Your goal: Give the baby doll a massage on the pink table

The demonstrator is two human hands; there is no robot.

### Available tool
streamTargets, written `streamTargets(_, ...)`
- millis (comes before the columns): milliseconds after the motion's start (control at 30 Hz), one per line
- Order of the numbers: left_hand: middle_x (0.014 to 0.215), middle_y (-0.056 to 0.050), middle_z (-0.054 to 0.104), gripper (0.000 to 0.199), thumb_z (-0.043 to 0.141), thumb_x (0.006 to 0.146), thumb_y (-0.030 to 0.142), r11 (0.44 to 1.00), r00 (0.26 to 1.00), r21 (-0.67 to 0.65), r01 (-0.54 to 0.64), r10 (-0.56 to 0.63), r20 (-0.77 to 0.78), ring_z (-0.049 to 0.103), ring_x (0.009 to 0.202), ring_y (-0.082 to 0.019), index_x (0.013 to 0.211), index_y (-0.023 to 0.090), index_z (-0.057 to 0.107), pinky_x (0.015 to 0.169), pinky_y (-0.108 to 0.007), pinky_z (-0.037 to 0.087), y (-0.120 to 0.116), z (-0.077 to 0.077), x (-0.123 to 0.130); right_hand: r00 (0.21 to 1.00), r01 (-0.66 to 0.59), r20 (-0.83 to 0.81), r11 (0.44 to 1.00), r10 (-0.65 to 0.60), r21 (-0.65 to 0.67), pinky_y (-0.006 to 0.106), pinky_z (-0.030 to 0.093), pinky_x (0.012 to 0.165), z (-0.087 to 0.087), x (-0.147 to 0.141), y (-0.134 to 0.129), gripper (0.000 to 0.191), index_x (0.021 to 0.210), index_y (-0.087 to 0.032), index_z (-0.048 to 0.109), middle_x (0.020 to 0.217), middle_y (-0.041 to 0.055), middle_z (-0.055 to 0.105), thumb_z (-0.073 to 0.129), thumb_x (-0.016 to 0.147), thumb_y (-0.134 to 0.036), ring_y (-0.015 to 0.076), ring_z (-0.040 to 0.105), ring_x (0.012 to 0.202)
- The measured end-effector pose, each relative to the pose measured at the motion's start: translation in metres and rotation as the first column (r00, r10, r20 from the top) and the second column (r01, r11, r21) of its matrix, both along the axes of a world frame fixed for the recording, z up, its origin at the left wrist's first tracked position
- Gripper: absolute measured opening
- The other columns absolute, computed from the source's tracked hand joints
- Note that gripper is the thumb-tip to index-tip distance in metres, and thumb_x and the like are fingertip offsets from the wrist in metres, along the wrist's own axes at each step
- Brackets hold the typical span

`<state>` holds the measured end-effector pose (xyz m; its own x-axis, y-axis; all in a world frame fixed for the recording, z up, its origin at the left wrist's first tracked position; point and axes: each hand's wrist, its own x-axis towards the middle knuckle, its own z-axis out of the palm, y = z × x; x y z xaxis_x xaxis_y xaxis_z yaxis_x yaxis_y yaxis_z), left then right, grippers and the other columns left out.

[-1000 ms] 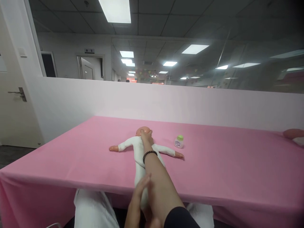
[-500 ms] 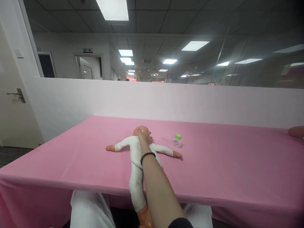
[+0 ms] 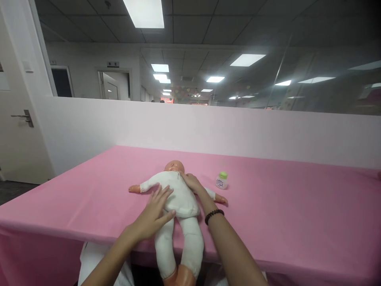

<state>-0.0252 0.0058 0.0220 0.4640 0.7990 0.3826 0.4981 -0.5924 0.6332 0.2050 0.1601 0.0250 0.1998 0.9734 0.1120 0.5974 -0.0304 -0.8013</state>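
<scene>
Nearest of all, two orange plastic feet (image 3: 178, 276) are seen hanging past the near edge of the pink cloth-covered table (image 3: 282, 214), and from them the long axis of the soft baby doll in a white cloth suit (image 3: 178, 198) is run straight away from the person, legs near, bald orange head (image 3: 174, 166) far. The doll is laid on its back at the middle of the near side of the table, its arms thrown out to left and right across that axis.

Next, the left hand (image 3: 156, 212) is laid flat on the doll's near left flank, at the hip and the top of the thigh; its fingers are spread and stretched out, and nothing is pinched or gripped. A little farther along the body, the right hand (image 3: 193, 182), with a black bead bracelet (image 3: 214, 215) worn at the wrist, is rested at the doll's far shoulder and upper chest, just short of the head; its fingers lie loosely together on the cloth, and whether any fabric is caught beneath them cannot be told. So the trunk is flanked, the left hand nearer the legs and the right hand nearer the head.

Beyond the right hand and apart from it, a small white bottle with a green cap (image 3: 222, 180) is stood upright.
</scene>
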Motion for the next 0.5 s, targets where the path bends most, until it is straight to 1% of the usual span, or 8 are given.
streamTargets(67,0.165,-0.006,0.027,0.06,0.048,0.097,0.052,0.987,0.981,0.095,-0.128,0.14,-0.132,0.009,0.154,-0.036,0.152,0.029,0.042,0.122,-0.065,0.006,0.021,-0.01,0.008,0.999,0.004,0.051,1.0,-0.003,-0.014,0.039,0.049,0.08,-0.006,-0.004,-0.002,0.068,0.095,-0.014,0.069,0.099,0.0197,0.073,0.044,0.086,-0.076,0.0315,0.068,0.092)
streamTargets(133,0.163,-0.007,0.03,0.053,0.046,0.098,0.047,0.965,0.951,0.158,-0.208,0.237,-0.197,0.014,0.153,-0.036,0.147,0.027,0.047,0.12,-0.067,0.008,0.035,-0.019,0.009,0.994,0.039,0.106,0.999,-0.041,0.025,0.041,0.048,0.083,-0.011,-0.013,-0.001,0.065,0.096,-0.018,0.069,0.104,0.0177,0.072,0.037,0.091,-0.074,0.0326,0.067,0.097)
streamTargets(200,0.16,-0.008,0.037,0.049,0.047,0.096,0.039,0.95,0.932,0.206,-0.235,0.28,-0.23,0.02,0.151,-0.036,0.143,0.026,0.049,0.119,-0.068,0.011,0.042,-0.025,0.003,0.991,0.057,0.114,0.991,-0.07,0.118,0.04,0.049,0.084,-0.014,-0.022,0.001,0.058,0.096,-0.02,0.067,0.105,0.0157,0.072,0.038,0.092,-0.069,0.0313,0.067,0.097)
streamTargets(267,0.155,-0.008,0.044,0.046,0.05,0.093,0.034,0.933,0.92,0.253,-0.255,0.315,-0.233,0.026,0.148,-0.037,0.138,0.025,0.053,0.116,-0.069,0.015,0.045,-0.025,-0.006,0.998,0.023,0.057,0.973,-0.037,0.231,0.037,0.049,0.085,-0.014,-0.027,0.002,0.047,0.097,-0.021,0.065,0.106,0.0129,0.071,0.044,0.092,-0.063,0.0283,0.066,0.097)
streamTargets(300,0.152,-0.009,0.047,0.043,0.051,0.092,0.033,0.926,0.918,0.273,-0.262,0.326,-0.225,0.031,0.144,-0.037,0.134,0.025,0.055,0.115,-0.068,0.019,0.046,-0.022,-0.011,1.0,-0.008,0.023,0.957,0.001,0.291,0.036,0.049,0.087,-0.014,-0.027,0.001,0.042,0.099,-0.021,0.064,0.107,0.0113,0.07,0.047,0.092,-0.059,0.0268,0.065,0.098)
streamTargets(367,0.141,-0.01,0.056,0.036,0.054,0.09,0.036,0.919,0.924,0.301,-0.254,0.322,-0.205,0.042,0.134,-0.036,0.124,0.024,0.06,0.11,-0.063,0.029,0.052,-0.012,-0.017,0.997,-0.056,-0.028,0.914,0.073,0.402,0.034,0.049,0.092,-0.011,-0.025,-0.001,0.034,0.103,-0.022,0.063,0.111,0.0089,0.069,0.055,0.089,-0.052,0.0247,0.063,0.104)
streamTargets(433,0.124,-0.009,0.063,0.029,0.056,0.089,0.041,0.914,0.934,0.321,-0.248,0.314,-0.173,0.051,0.12,-0.033,0.11,0.023,0.064,0.106,-0.056,0.035,0.066,0.004,-0.017,0.994,-0.064,-0.049,0.863,0.102,0.501,0.034,0.047,0.096,-0.007,-0.021,-0.005,0.031,0.105,-0.022,0.063,0.115,0.0077,0.067,0.061,0.086,-0.046,0.0235,0.06,0.11)
streamTargets(500,0.11,-0.008,0.067,0.025,0.057,0.089,0.042,0.901,0.937,0.328,-0.285,0.334,-0.106,0.055,0.111,-0.031,0.099,0.022,0.066,0.102,-0.052,0.039,0.086,0.023,-0.01,0.99,-0.083,-0.045,0.817,0.131,0.571,0.034,0.046,0.098,-0.004,-0.019,-0.007,0.027,0.105,-0.022,0.064,0.115,0.0067,0.067,0.061,0.086,-0.041,0.0224,0.059,0.111)
